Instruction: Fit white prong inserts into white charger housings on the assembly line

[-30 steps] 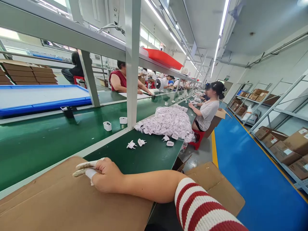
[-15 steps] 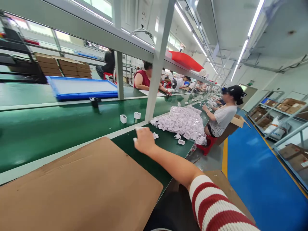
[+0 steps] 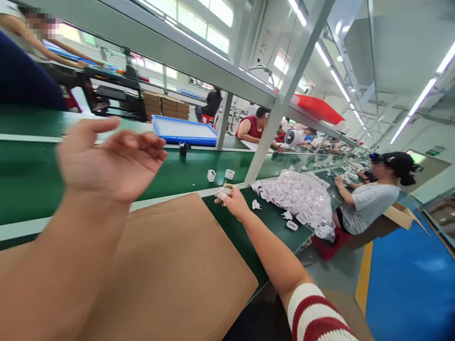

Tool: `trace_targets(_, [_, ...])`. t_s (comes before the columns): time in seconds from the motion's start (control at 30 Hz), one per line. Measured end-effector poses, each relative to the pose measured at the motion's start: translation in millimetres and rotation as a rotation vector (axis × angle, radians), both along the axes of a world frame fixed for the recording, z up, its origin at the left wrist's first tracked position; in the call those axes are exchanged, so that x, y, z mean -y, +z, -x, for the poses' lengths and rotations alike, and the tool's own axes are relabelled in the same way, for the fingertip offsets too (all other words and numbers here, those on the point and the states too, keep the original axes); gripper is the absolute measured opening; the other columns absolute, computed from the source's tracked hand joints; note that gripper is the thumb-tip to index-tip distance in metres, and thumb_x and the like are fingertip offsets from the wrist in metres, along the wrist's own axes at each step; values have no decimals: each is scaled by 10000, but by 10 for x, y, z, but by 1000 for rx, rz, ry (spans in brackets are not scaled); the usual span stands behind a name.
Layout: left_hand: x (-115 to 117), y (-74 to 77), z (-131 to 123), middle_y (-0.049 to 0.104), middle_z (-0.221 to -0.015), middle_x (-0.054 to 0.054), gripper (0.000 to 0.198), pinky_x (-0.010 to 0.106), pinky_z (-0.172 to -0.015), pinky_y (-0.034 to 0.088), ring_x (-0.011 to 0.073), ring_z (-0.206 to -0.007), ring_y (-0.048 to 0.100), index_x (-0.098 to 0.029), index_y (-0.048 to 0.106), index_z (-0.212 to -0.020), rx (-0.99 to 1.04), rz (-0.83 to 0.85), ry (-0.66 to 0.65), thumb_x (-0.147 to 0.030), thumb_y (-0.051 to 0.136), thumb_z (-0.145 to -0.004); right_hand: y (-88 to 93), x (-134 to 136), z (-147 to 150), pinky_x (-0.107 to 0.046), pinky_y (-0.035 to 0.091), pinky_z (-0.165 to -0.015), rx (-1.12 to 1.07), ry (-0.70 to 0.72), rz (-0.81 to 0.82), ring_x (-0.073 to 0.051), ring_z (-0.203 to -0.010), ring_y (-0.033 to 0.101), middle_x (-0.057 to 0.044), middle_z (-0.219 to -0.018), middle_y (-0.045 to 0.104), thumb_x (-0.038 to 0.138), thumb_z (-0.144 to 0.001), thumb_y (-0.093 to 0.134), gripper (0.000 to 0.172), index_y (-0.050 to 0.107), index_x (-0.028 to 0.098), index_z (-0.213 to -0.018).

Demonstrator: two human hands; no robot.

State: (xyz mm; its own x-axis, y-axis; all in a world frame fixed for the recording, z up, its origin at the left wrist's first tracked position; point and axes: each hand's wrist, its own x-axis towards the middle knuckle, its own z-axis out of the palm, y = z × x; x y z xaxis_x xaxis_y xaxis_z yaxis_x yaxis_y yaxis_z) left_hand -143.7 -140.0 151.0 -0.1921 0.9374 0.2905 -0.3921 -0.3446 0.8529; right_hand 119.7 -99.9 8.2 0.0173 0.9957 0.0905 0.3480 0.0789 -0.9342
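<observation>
My left hand is raised at the left, palm up. Its fingers are loosely bent and apart, with nothing in them. My right hand is over the green bench near the cardboard's far corner, fingers drawn together. White shows at its fingertips; whether that is finger covers or a small white part I cannot tell. Just beyond it, two white plastic charger housings stand on the green belt. To its right lie a white plug piece, further loose pieces and a plastic bag of white charger parts.
A large brown cardboard sheet covers the near bench. A grey post rises beyond my right hand. A blue-rimmed tray and a small black object are farther back. A co-worker sits at the right; others work across the belt.
My left hand has come into view, raised at the left. The view has swung left. My right hand has turned, its fingers now drawn together near the cardboard's corner.
</observation>
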Motion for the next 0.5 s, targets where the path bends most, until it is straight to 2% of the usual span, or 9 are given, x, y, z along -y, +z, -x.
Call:
trace_targets(0.07, [-163,-105,-113,552,-714,21,276,305,-810,552,186,-903,649,-191,486,-610,176,63,-95,-404,634,-702,-44,-4,114,-230,510,-652,-396,55,99,-128,-704,725,-7,-915,767,206,-912,669,252,571,223,-1144])
trace_targets(0.1, [-278,-190,-162,565,-712,21,264,284,-788,540,172,-876,641,-190,492,-601,177,95,-110,-394,639,-681,-69,6,146,-218,498,-635,-515,61,148,-121,-689,715,-5,-886,764,201,-893,690,215,587,217,-1081])
trace_targets(0.17, [-519,-428,-238,645,-784,45,277,276,-771,533,181,-900,649,-193,519,-619,-6,167,-64,-449,610,-672,-121,33,166,-201,479,-606,-658,53,245,-109,-676,691,-10,-854,758,200,-878,711,150,637,200,-1009])
trace_targets(0.27, [-771,-895,-333,726,-922,97,321,320,-788,542,235,-972,667,-196,581,-694,-282,276,28,-514,565,-657,-194,46,138,-188,449,-569,-735,57,339,-90,-639,640,-5,-831,751,194,-862,733,142,710,192,-1002])
trace_targets(0.37, [-881,-1304,-420,744,-972,110,333,381,-847,545,284,-998,669,-195,647,-796,-460,346,129,-486,601,-642,-267,6,116,-194,457,-588,-735,101,339,-92,-655,628,-5,-818,742,256,-828,797,151,729,191,-947])
trace_targets(0.43, [-962,-1457,-460,750,-1019,109,335,416,-923,538,310,-1032,667,-201,671,-865,-606,359,182,-453,642,-646,-317,-36,122,-206,474,-611,-712,126,313,-100,-671,631,-6,-793,733,322,-787,847,216,722,185,-898])
trace_targets(0.5, [-1102,-1505,-486,744,-1147,115,368,428,-1024,510,326,-1108,658,-201,694,-950,-758,343,193,-405,699,-644,-364,-72,143,-209,468,-594,-689,132,288,-102,-648,618,2,-745,717,385,-754,872,284,718,186,-885])
